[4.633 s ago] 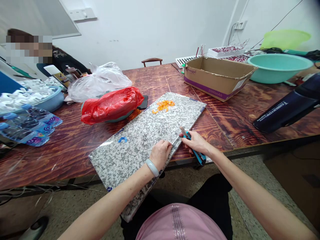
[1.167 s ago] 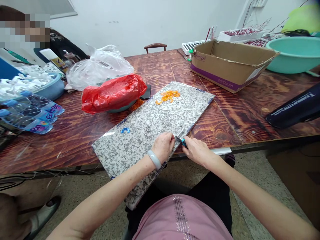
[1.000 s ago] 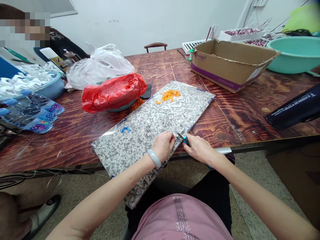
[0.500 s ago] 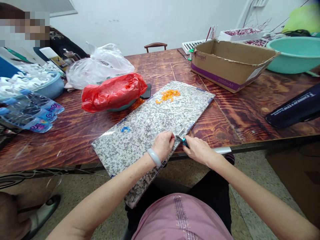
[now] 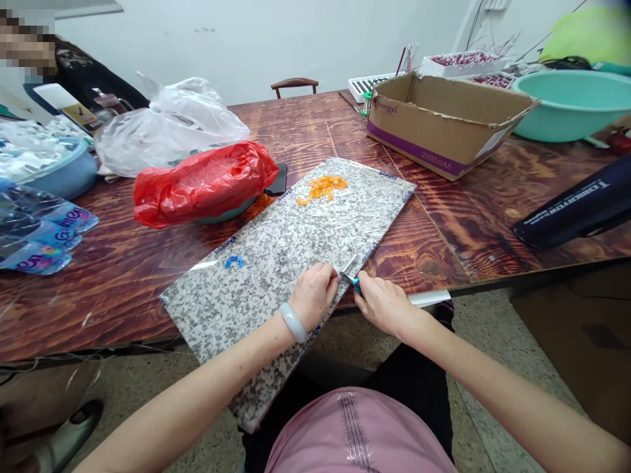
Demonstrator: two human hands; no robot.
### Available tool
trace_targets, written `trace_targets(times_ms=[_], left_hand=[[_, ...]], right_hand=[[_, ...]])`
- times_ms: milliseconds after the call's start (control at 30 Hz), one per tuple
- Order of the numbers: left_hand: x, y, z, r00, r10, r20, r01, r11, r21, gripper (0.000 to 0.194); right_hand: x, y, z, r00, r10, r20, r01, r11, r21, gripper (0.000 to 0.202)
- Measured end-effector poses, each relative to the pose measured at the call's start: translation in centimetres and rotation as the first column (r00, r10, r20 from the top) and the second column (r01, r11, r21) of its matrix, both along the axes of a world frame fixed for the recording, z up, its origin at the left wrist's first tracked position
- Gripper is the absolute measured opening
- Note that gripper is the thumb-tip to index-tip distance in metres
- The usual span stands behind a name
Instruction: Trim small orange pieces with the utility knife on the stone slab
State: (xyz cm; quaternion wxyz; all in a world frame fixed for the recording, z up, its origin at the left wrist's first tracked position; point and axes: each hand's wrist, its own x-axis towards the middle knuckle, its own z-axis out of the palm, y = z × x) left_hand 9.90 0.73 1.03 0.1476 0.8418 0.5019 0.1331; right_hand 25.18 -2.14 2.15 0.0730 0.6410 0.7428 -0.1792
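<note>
In the head view my right hand is closed round the teal-and-black handle of a small pliers-like tool, its metal end pointing left. My left hand, a pale bangle on its wrist, is closed in a pinch beside the tool's tip; whatever lies between the fingers is too small to make out. Both hands are at the near edge of a speckled granite slab. Just beyond the tool lies a thin pale strip. Orange curved pieces, a blue curved piece and thin whitish strands rest on the slab.
A bowl under a red plastic bag stands left of the slab, near a white bag and water bottles. To the right are an open cardboard box, a mint basin and a dark cylindrical object. Someone sits far left.
The whole view has shifted slightly, so the table items appear further left. My hands stay together at the slab's edge, with the tool still in my right hand.
</note>
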Motion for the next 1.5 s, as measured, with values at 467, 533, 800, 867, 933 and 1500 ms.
trace_targets(times_ms=[467,533,800,867,933,1500], left_hand=[[0.1,0.4,0.8,0.984,-0.058,-0.166,0.046,0.996,-0.074,0.014],[0.3,0.3,0.7,0.983,-0.06,-0.174,0.053,0.998,-0.045,0.013],[-1.8,1.9,0.0,0.976,0.146,-0.164,-0.134,0.987,0.084,0.015],[-2.2,1.8,-0.1,0.991,0.089,-0.103,-0.082,0.994,0.068,0.014],[-2.0,1.3,-0.2,0.999,0.005,-0.049,-0.003,0.999,0.047,0.013],[0.2,-0.6,0.0,0.999,0.024,0.047,-0.027,0.997,0.078,0.018]], right_hand=[[-2.1,1.5,0.3,0.992,-0.097,0.085,0.104,0.99,-0.089,0.014],[-2.0,1.3,0.6,0.993,-0.098,0.069,0.104,0.991,-0.081,0.016],[-0.4,-1.3,0.5,0.997,-0.07,0.035,0.072,0.997,-0.038,0.023],[0.1,-1.7,0.1,0.998,-0.054,0.029,0.054,0.998,-0.013,0.022],[0.3,-1.8,-0.1,0.998,-0.052,0.021,0.052,0.999,-0.006,0.02],[4.3,1.8,-0.5,0.964,-0.012,-0.267,0.075,0.971,0.228,0.025]])
